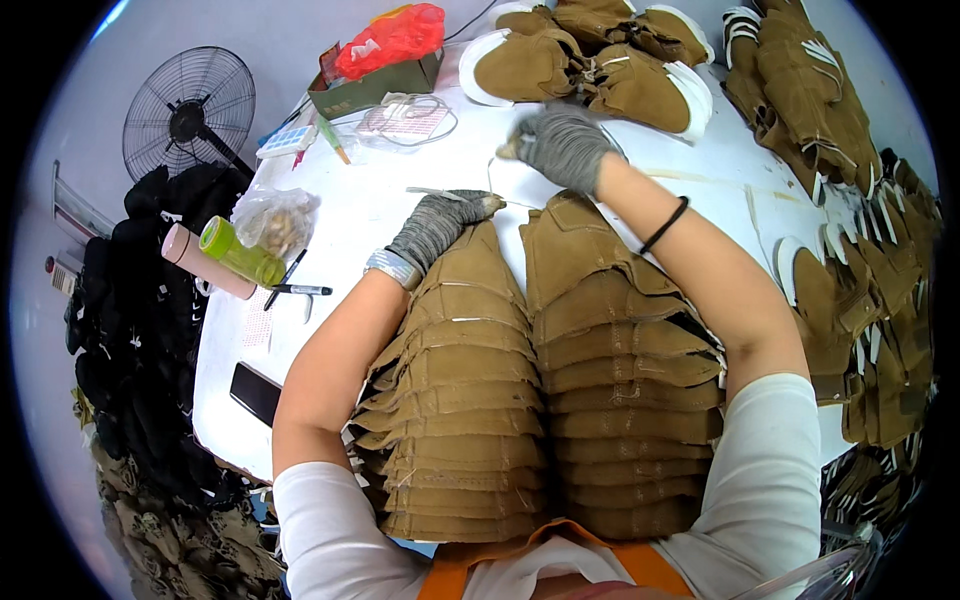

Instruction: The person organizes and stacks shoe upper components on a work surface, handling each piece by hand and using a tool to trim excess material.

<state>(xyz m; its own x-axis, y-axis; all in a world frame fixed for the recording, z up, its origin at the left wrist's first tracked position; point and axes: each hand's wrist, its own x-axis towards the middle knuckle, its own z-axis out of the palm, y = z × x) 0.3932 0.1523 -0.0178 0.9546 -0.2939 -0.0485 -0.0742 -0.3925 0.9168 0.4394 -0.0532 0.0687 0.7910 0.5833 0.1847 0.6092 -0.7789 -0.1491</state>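
Two long rows of brown suede shoe uppers, a left row [455, 380] and a right row [625, 400], lie nested in front of me and reach back toward my body. My left hand [440, 228], in a grey knit glove, is closed at the far end of the left row. Its fingers pinch a thin white cord [490, 178], and a loose end sticks out over the knuckles. Beyond the right row is my gloved right hand [562, 150], slightly blurred, raised above the table with curled fingers. The cord runs up to its fingertips.
More brown uppers with white edges [640, 85] lie at the back and right of the white table [340, 220]. On the left are a phone [256, 393], pens, a pink bottle [205, 260], a green-lidded jar [240, 252] and a box [375, 85]. A fan [188, 120] stands beyond.
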